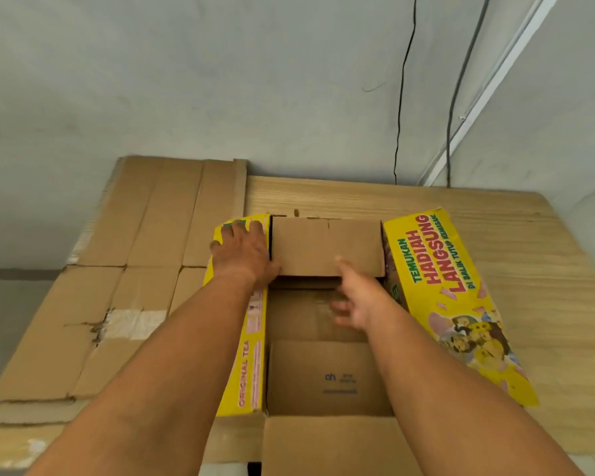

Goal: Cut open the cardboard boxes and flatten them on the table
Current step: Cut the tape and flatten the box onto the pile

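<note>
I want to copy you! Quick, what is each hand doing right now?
Left hand: open, flat on the yellow flap.
Right hand: open, over the box, holding nothing.

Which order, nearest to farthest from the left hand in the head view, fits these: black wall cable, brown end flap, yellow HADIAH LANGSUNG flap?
1. brown end flap, right beside the left hand, to its right.
2. yellow HADIAH LANGSUNG flap, on the opposite, right side.
3. black wall cable, up on the back wall.
</note>
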The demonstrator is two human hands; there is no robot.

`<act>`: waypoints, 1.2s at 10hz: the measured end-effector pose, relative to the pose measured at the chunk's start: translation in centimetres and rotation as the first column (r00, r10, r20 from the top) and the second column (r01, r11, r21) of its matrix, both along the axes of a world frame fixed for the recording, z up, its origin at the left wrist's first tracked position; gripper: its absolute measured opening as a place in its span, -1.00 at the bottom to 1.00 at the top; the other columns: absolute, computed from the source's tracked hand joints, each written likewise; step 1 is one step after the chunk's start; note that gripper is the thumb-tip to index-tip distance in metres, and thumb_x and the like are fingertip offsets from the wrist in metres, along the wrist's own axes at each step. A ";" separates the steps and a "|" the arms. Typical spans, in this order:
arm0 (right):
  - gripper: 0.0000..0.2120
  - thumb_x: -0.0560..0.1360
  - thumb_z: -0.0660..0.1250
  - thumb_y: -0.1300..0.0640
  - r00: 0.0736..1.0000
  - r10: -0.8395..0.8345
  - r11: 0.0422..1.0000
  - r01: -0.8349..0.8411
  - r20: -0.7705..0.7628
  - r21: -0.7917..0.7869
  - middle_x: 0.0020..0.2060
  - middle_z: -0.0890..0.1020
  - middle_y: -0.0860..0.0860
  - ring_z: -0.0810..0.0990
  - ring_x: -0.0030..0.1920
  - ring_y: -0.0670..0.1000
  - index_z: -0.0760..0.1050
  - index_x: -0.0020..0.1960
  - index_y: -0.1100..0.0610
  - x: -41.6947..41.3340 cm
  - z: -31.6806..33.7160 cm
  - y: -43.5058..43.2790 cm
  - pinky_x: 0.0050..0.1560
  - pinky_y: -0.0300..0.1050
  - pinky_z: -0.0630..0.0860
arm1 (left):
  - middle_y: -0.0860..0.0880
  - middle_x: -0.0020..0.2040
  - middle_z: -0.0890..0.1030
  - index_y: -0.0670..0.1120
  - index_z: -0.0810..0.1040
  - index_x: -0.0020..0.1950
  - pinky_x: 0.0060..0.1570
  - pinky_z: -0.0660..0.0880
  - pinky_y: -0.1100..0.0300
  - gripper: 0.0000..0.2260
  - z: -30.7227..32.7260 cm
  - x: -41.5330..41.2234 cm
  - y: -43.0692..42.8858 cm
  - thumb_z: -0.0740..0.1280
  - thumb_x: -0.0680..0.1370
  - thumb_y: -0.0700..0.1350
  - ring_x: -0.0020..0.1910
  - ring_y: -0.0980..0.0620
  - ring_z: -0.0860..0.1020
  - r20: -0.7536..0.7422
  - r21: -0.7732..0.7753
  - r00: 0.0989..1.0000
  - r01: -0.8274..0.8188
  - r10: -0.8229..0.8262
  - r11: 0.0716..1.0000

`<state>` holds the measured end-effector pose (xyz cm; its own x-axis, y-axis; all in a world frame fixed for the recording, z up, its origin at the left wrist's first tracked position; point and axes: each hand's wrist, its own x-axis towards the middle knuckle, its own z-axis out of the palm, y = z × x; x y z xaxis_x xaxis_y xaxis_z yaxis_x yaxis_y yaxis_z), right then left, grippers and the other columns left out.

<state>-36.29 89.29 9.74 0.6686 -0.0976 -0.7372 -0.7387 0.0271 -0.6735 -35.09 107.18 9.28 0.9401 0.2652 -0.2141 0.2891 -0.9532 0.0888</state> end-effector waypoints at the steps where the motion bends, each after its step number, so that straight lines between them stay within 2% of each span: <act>1: -0.66 0.60 0.25 -0.13 0.849 -0.519 0.839 0.484 0.098 0.248 0.12 0.60 0.08 0.63 0.03 0.08 0.46 0.25 0.07 1.6 -0.8 1.8 -0.02 0.02 0.54 | -0.14 0.45 0.24 -0.12 0.16 0.45 0.39 0.31 -0.14 -0.31 -1.0 0.8 0.2 0.37 0.48 0.15 0.49 -0.16 0.18 -0.040 -0.213 0.998 0.031 -0.041 0.977; 2: -0.87 0.60 0.28 -0.04 0.736 -0.610 0.791 0.586 0.294 0.173 0.03 0.61 0.06 0.61 -0.07 0.04 0.46 0.04 0.00 3.7 -0.8 3.2 -0.22 -0.08 0.54 | -0.09 0.61 0.00 -0.07 -0.09 0.59 0.49 0.15 -0.23 -0.21 -1.4 1.3 0.5 0.34 0.55 0.05 0.60 -0.17 -0.02 -0.110 -0.312 0.992 0.023 -0.061 0.950; 3: -0.85 0.60 0.28 -0.03 0.687 -0.610 0.792 0.531 0.396 0.300 -0.05 0.65 0.08 0.61 -0.18 0.04 0.50 0.05 0.05 7.0 0.7 3.9 -0.37 -0.15 0.50 | -0.05 0.63 -0.29 -0.03 -0.37 0.61 0.51 0.01 -0.31 -0.12 -1.9 1.7 0.6 0.28 0.60 0.02 0.61 -0.19 -0.22 -0.195 -0.260 0.978 0.025 -0.078 0.965; 4: -0.61 0.63 0.12 -0.22 0.772 -0.323 0.946 0.262 0.547 0.189 0.04 0.63 0.07 0.64 -0.03 0.07 0.50 0.17 0.06 10.5 1.9 4.3 -0.11 -0.07 0.53 | -0.07 0.63 -0.31 -0.03 -0.38 0.60 0.50 -0.02 -0.34 -0.11 -2.2 1.9 -0.4 0.29 0.59 -0.06 0.60 -0.22 -0.25 -0.200 -0.227 0.976 0.037 -0.084 0.973; 5: -0.64 0.68 0.08 -0.09 0.648 0.727 0.478 -0.238 0.228 -0.845 0.39 0.47 0.08 0.41 0.35 0.18 0.46 0.37 -0.02 12.5 0.8 3.2 0.24 0.08 0.37 | -0.07 0.63 -0.32 -0.01 -0.37 0.60 0.50 -0.04 -0.36 -0.16 -2.0 2.1 -1.3 0.24 0.61 -0.08 0.59 -0.24 -0.27 -0.178 -0.224 0.981 0.039 -0.080 0.974; 6: -0.47 0.68 0.07 -0.10 0.447 0.871 0.067 -0.521 -0.205 -0.851 0.62 0.00 -0.08 -0.10 0.59 0.13 -0.02 0.60 -0.21 11.9 -0.6 2.3 0.44 0.34 0.12 | -0.05 0.64 -0.28 0.02 -0.33 0.62 0.50 -0.07 -0.36 -0.26 -2.1 1.7 -1.3 0.16 0.64 -0.01 0.60 -0.22 -0.25 -0.130 -0.224 0.990 0.023 -0.054 0.974; 7: -0.34 0.68 0.08 -0.11 0.414 0.864 -0.007 -0.562 -0.288 -0.827 0.59 -0.31 -0.11 -0.36 0.57 0.15 -0.29 0.58 -0.25 11.1 -0.6 2.2 0.46 0.46 -0.01 | -0.10 0.65 -0.13 0.01 -0.21 0.64 0.49 -0.10 -0.34 -0.29 -1.9 0.2 -0.9 -0.03 0.63 0.31 0.62 -0.22 -0.15 -0.010 -0.167 0.998 -0.055 0.054 0.984; 8: -0.28 0.66 0.10 -0.15 0.414 0.829 -0.095 -0.560 -0.377 -0.823 0.54 -0.44 -0.08 -0.41 0.54 0.23 -0.38 0.55 -0.27 10.4 -0.1 2.2 0.43 0.52 -0.05 | -0.21 0.56 0.21 -0.08 -0.09 0.63 0.41 0.18 -0.26 -0.13 -1.1 -2.1 0.0 -0.06 0.53 0.48 0.53 -0.25 0.19 0.066 -0.180 0.931 -0.344 0.360 0.922; 9: -0.26 0.63 0.11 -0.24 0.391 0.845 -0.161 -0.465 -0.365 -0.871 0.56 -0.41 0.00 -0.35 0.56 0.26 -0.35 0.57 -0.24 8.2 0.1 2.2 0.43 0.53 -0.06 | -0.17 0.30 0.54 -0.15 0.32 0.43 0.18 0.44 -0.07 -0.24 -0.2 -3.5 2.4 0.22 0.51 0.43 0.25 -0.22 0.53 -0.087 -0.362 0.799 -0.581 0.595 0.729; 10: -0.33 0.61 0.08 -0.32 0.333 0.939 0.045 -0.356 -0.081 -0.933 0.62 -0.04 0.06 -0.01 0.59 0.23 -0.10 0.61 -0.17 6.0 1.6 2.7 0.47 0.35 0.10 | -0.23 0.12 0.66 -0.22 0.58 0.04 0.11 0.59 -0.08 -0.56 2.2 -3.4 5.0 0.37 0.57 0.19 0.06 -0.23 0.64 -0.120 -0.620 0.826 -0.496 0.551 0.608; 11: -0.30 0.54 0.11 -0.42 0.478 0.819 0.573 -0.698 0.317 -0.429 0.56 0.25 -0.04 0.25 0.52 0.16 0.04 0.60 -0.23 3.0 4.6 4.6 0.44 0.25 0.26 | -0.25 0.08 0.69 -0.21 0.59 0.11 0.20 0.56 -0.17 -0.72 6.4 -3.5 3.9 0.34 0.63 0.02 0.03 -0.22 0.67 -0.082 -0.889 0.905 -0.257 0.418 0.380; 12: -0.09 0.26 0.10 -0.66 0.657 0.690 0.673 -0.737 0.302 0.065 0.37 0.53 0.00 0.47 0.36 0.18 0.30 0.49 -0.24 0.6 8.0 5.1 0.32 0.34 0.38 | -0.12 -0.12 0.71 -0.06 0.57 -0.07 0.19 0.46 -0.10 -0.58 9.7 -3.6 1.1 0.17 0.64 0.26 -0.16 -0.13 0.67 -0.075 -0.982 0.927 -0.134 0.369 0.136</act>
<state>-35.73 94.35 17.74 0.6281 0.5916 -0.5055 -0.3990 -0.3128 -0.8619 -38.69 108.31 19.01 0.9109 0.1856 -0.3685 0.3640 0.0589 0.9295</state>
